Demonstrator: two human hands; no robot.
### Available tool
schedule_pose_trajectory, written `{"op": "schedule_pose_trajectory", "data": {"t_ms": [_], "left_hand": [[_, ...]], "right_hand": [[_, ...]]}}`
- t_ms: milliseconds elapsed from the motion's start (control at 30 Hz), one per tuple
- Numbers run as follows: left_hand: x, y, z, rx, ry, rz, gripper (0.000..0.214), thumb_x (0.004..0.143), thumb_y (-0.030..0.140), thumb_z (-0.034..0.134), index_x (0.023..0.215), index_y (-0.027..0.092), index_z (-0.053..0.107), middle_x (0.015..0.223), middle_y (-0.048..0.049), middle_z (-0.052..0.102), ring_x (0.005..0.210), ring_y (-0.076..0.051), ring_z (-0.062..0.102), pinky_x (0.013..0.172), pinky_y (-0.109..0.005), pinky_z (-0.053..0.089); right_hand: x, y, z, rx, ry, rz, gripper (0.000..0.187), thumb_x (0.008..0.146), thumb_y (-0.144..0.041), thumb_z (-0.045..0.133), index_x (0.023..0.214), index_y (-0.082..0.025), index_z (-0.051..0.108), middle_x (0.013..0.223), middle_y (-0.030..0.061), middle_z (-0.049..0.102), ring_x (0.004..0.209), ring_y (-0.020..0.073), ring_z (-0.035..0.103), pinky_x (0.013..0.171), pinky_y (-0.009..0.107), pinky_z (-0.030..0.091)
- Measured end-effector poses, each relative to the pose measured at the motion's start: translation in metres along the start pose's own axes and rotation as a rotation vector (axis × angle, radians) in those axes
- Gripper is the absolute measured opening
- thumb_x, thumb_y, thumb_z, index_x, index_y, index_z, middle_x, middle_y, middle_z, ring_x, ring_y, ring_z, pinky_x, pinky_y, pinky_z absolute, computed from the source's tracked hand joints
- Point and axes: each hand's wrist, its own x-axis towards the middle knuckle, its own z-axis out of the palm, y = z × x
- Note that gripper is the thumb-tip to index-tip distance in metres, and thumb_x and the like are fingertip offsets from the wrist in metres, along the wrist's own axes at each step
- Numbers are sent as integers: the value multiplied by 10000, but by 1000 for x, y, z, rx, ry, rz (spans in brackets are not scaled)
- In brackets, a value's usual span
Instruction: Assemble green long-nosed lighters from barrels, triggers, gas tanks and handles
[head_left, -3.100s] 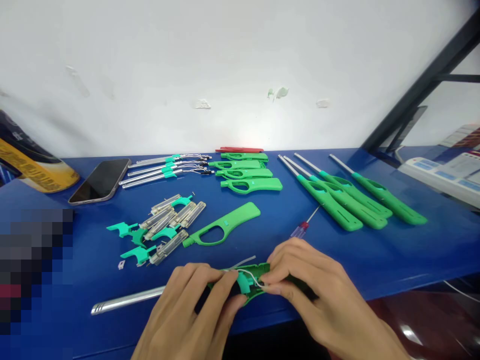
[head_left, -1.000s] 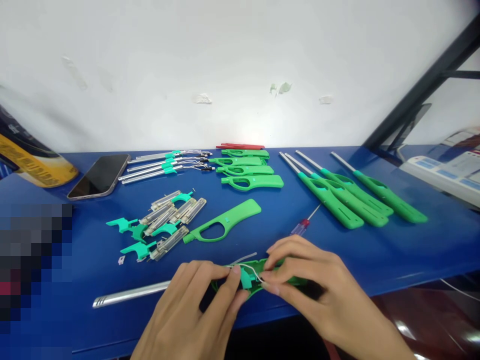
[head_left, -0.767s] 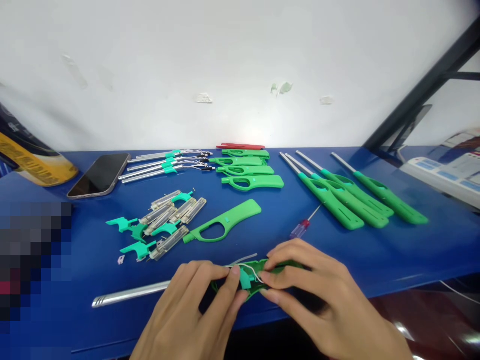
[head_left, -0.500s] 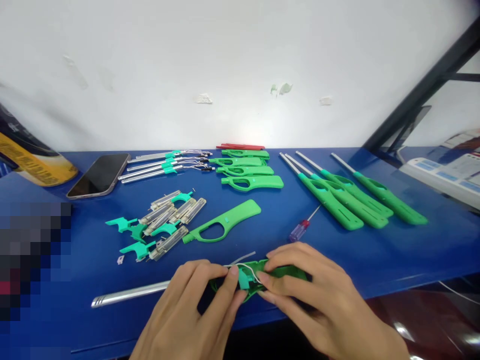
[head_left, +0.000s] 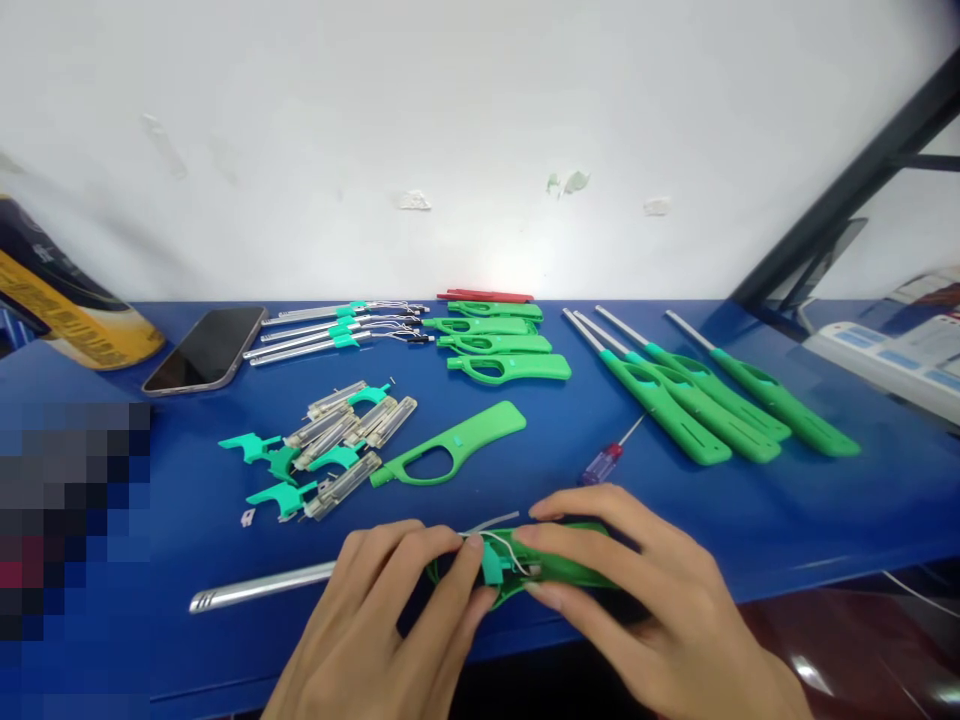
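Observation:
My left hand (head_left: 382, 610) is closed on the front of a green lighter housing half (head_left: 581, 555), which lies open side up at the table's near edge. A silver metal tube (head_left: 262, 586) sticks out leftward from under this hand. Inside the housing sit a teal trigger (head_left: 493, 563) and a curved white wire (head_left: 511, 550); a thin translucent strip (head_left: 499, 521) pokes out behind. My right hand (head_left: 660, 600) spans the housing's handle, thumb at the near side and fingers over the far side. Its palm hides part of the handle. A matching green half (head_left: 480, 432) lies beyond.
Clear fuel tanks (head_left: 322, 440) and teal triggers (head_left: 283, 498) lie left. Metal tubes with wires (head_left: 311, 348) and green shells (head_left: 525, 368) are behind. A screwdriver (head_left: 604, 465) and several assembled lighters (head_left: 675, 420) lie right. A phone (head_left: 206, 350) and can (head_left: 82, 300) stand leftmost.
My right fingers have lifted and spread from the wire near the trigger, uncovering more of the housing's inside. My left hand keeps its hold. The whole view has shifted slightly.

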Motion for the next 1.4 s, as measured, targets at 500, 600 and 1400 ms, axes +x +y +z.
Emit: {"op": "schedule_pose_trajectory", "data": {"t_ms": [500,600,1400], "left_hand": [[-19,-38,-32,-13,-25,-156,240,1094,287,542,1271,348,693,1245,42,716,1085,-150,709,963,-261,546],[-16,-36,-29,-63,-24,-198,253,1115,321,499,1240,371,713,1201,43,719,1022,-127,723,897,-217,565],[-1,-42,-28,-258,10,-127,387,1025,52,469,1158,309,726,1042,4,687,842,-106,684,754,-217,551]], "right_hand": [[-3,5,1,-7,-162,14,296,1068,-261,627,1352,-343,641,1313,21,715,1137,188,704,997,349,582],[-4,6,0,-24,-170,21,310,1075,-278,615,1372,-366,626,1367,10,693,1174,185,698,1006,347,586],[-2,5,0,43,-193,37,294,1076,-246,609,1348,-338,674,1286,27,717,1126,183,690,1015,348,573]]}}
